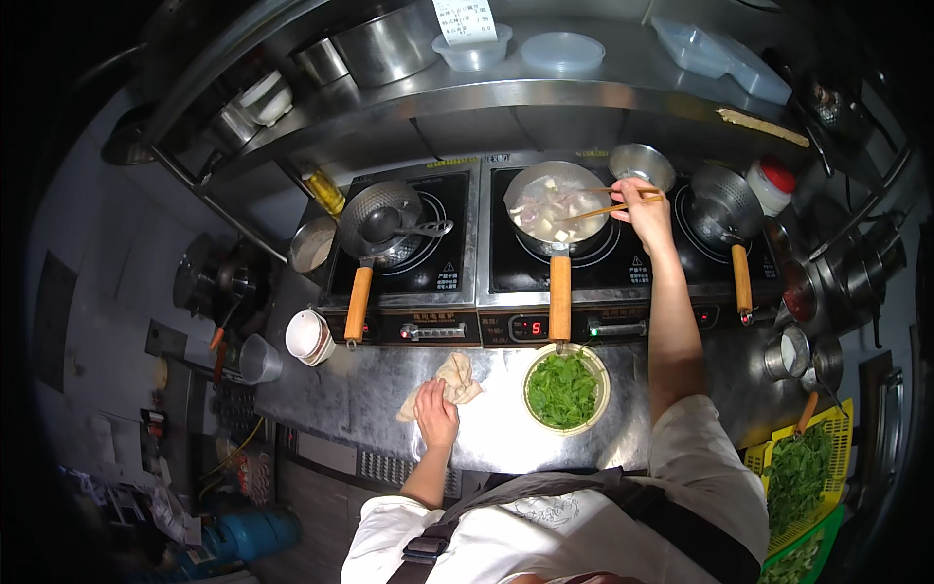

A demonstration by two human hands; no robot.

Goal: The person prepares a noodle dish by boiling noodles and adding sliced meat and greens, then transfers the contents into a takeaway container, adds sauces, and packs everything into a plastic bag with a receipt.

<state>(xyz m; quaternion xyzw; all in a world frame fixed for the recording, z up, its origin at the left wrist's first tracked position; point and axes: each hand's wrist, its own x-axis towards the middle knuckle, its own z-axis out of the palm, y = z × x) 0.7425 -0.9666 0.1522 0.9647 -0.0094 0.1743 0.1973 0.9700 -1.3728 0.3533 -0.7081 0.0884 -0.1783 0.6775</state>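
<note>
My right hand [643,208] holds a pair of wooden chopsticks [595,212], their tips in the middle saucepan [511,182]. That pan has a wooden handle and stands on an induction cooker; pale cubes and pinkish meat pieces [540,208] lie in its cloudy liquid. On the steel counter, my left hand [436,412] rests on a crumpled beige cloth [458,376]; its grip is partly hidden. A round basket [604,390] of leafy greens [562,390] sits in front of the middle pan's handle.
A hammered pan [350,212] with a ladle [430,228] stands at left, another hammered pan [719,212] at right. Behind the chopsticks is a metal bowl [642,164]. Stacked white bowls [310,336] stand at the counter's left. A steel shelf [511,95] spans above the cookers.
</note>
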